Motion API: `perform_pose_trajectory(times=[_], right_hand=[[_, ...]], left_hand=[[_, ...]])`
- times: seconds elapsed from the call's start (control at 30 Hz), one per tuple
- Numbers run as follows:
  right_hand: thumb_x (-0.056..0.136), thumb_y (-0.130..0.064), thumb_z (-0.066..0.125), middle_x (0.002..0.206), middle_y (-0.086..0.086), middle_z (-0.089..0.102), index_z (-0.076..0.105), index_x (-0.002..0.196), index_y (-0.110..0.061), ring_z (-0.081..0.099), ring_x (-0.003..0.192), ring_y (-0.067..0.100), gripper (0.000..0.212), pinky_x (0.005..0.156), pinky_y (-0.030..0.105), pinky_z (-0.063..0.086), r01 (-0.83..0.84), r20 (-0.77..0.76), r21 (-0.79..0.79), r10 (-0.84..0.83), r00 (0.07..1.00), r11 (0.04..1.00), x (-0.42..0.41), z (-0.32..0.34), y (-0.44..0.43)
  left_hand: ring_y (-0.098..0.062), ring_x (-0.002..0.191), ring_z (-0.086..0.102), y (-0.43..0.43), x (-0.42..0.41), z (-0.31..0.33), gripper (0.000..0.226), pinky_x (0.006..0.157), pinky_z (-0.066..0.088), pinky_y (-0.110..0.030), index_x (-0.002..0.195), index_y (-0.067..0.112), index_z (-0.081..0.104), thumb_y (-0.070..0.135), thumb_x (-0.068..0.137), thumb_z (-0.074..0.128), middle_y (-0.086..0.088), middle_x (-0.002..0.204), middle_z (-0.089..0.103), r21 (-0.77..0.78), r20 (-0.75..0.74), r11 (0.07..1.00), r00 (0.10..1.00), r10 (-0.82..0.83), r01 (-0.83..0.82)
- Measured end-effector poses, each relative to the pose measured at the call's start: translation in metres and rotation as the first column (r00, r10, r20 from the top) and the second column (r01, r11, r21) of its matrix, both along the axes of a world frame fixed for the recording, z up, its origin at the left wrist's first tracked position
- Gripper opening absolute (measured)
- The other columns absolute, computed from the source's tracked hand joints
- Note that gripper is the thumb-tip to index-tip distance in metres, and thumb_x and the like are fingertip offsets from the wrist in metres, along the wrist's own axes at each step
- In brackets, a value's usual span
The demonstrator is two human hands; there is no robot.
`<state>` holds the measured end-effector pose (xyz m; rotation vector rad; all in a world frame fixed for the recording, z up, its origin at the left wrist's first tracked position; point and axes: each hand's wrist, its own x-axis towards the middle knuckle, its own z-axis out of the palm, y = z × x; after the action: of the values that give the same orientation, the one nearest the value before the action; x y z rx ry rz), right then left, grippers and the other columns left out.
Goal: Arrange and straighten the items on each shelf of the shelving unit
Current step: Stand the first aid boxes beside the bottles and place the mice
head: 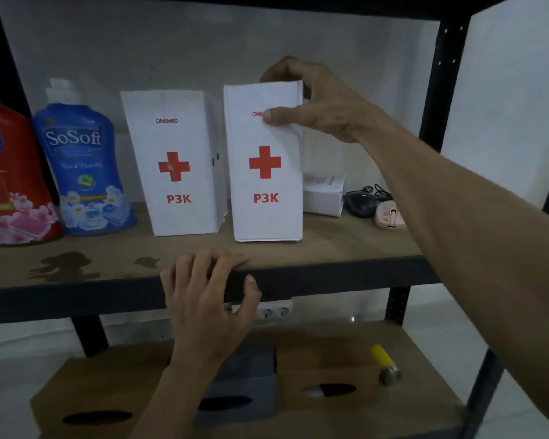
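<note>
Two white P3K first-aid boxes with red crosses stand upright on the wooden shelf (346, 245). My right hand (314, 99) grips the top right corner of the right box (267, 191), thumb on its front face. The left box (175, 172) stands free beside it, a small gap between them. My left hand (206, 296) holds the dark front edge of the shelf below the boxes, fingers over the top. A blue SoSoft bottle (83, 172) and a red bottle (10, 179) stand at the left.
Behind the right box lies a small white box (324, 194), then a black mouse (360, 204) with cable and a pink mouse (389, 217). The lower shelf holds wooden tissue boxes (327, 372), a grey tissue box (244, 391) and a yellow lighter (384, 359). Black posts frame the unit.
</note>
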<state>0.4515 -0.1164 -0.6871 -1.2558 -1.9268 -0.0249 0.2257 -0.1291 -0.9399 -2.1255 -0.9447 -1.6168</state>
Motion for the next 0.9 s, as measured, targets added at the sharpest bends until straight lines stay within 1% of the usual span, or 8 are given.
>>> perform_pose_trajectory(times=[0.23, 0.33, 0.43, 0.53, 0.63, 0.7, 0.8, 0.9], right_hand=[[0.087, -0.026, 0.079, 0.115, 0.005, 0.068, 0.055, 0.116, -0.006, 0.071, 0.101, 0.014, 0.044, 0.091, 0.035, 0.060, -0.038, -0.069, 0.107, 0.045, 0.997, 0.994, -0.001, -0.020, 0.011], [0.087, -0.028, 0.079, 0.114, 0.001, 0.067, 0.054, 0.115, -0.011, 0.070, 0.102, 0.012, 0.041, 0.091, 0.032, 0.059, -0.046, -0.084, 0.088, 0.054, 0.995, 0.995, -0.006, -0.019, 0.011], [0.085, -0.033, 0.080, 0.122, -0.001, 0.064, 0.052, 0.124, -0.015, 0.066, 0.108, 0.010, 0.051, 0.097, 0.030, 0.056, -0.020, -0.055, 0.050, 0.023, 0.998, 0.999, -0.004, -0.019, 0.009], [0.086, -0.043, 0.077, 0.146, 0.002, 0.047, 0.042, 0.144, -0.026, 0.051, 0.131, 0.017, 0.070, 0.105, 0.029, 0.049, 0.002, -0.125, 0.087, 0.009, 0.992, 0.996, 0.000, -0.022, 0.004], [0.101, -0.031, 0.056, 0.143, -0.002, 0.052, 0.048, 0.143, -0.023, 0.052, 0.130, 0.014, 0.043, 0.096, 0.019, 0.045, 0.060, -0.375, 0.153, 0.002, 0.927, 0.986, 0.014, -0.030, -0.007], [0.101, -0.027, 0.049, 0.129, -0.002, 0.064, 0.060, 0.132, -0.023, 0.062, 0.117, 0.016, 0.033, 0.098, 0.028, 0.050, 0.127, -0.411, 0.084, -0.082, 0.908, 0.988, 0.027, -0.042, -0.012], [0.096, -0.022, 0.059, 0.116, -0.001, 0.070, 0.065, 0.123, -0.025, 0.065, 0.107, 0.014, 0.027, 0.099, 0.033, 0.054, 0.259, -0.145, -0.022, -0.259, 0.955, 0.966, 0.043, -0.071, -0.022], [0.094, -0.018, 0.066, 0.127, 0.001, 0.065, 0.059, 0.133, -0.021, 0.060, 0.114, 0.014, 0.040, 0.098, 0.031, 0.052, 0.390, 0.200, -0.025, -0.378, 0.904, 0.920, 0.050, -0.094, -0.029]], left_hand=[[-0.033, 0.099, 0.054, 0.001, 0.003, -0.001, 0.038, 0.093, 0.029, -0.038, 0.101, 0.013, 0.071, 0.044, 0.088, 0.054, -0.010, 0.101, 0.063, 0.003, 0.010, 1.000, 1.000, 0.027, -0.027], [-0.032, 0.098, 0.054, 0.000, 0.003, 0.001, 0.036, 0.092, 0.027, -0.036, 0.099, 0.013, 0.071, 0.043, 0.088, 0.054, -0.009, 0.099, 0.062, 0.019, 0.012, 0.999, 0.999, 0.030, -0.030], [-0.032, 0.098, 0.054, 0.001, 0.003, 0.001, 0.037, 0.092, 0.027, -0.035, 0.099, 0.012, 0.071, 0.043, 0.088, 0.055, -0.010, 0.099, 0.062, 0.024, 0.010, 0.999, 1.000, 0.025, -0.025], [-0.031, 0.099, 0.052, 0.002, 0.003, 0.001, 0.038, 0.093, 0.025, -0.033, 0.100, 0.012, 0.071, 0.044, 0.088, 0.054, -0.010, 0.101, 0.062, 0.021, 0.006, 1.000, 1.000, 0.017, -0.017], [-0.028, 0.100, 0.051, -0.001, 0.003, 0.002, 0.038, 0.094, 0.025, -0.033, 0.102, 0.013, 0.070, 0.045, 0.088, 0.055, -0.008, 0.102, 0.062, 0.018, -0.014, 1.000, 1.000, 0.005, -0.005], [-0.025, 0.100, 0.052, -0.005, 0.010, 0.003, 0.037, 0.094, 0.028, -0.033, 0.106, 0.016, 0.069, 0.046, 0.089, 0.056, -0.005, 0.104, 0.062, 0.002, -0.058, 0.999, 0.997, -0.046, 0.046], [-0.022, 0.104, 0.055, -0.013, 0.028, 0.001, 0.038, 0.095, 0.031, -0.032, 0.112, 0.018, 0.069, 0.046, 0.090, 0.059, -0.002, 0.111, 0.064, -0.023, -0.106, 0.992, 0.987, -0.124, 0.123], [-0.022, 0.108, 0.055, -0.019, 0.041, -0.001, 0.041, 0.095, 0.032, -0.034, 0.117, 0.019, 0.070, 0.047, 0.088, 0.062, 0.000, 0.116, 0.065, -0.021, -0.133, 0.993, 0.984, -0.116, 0.114]])
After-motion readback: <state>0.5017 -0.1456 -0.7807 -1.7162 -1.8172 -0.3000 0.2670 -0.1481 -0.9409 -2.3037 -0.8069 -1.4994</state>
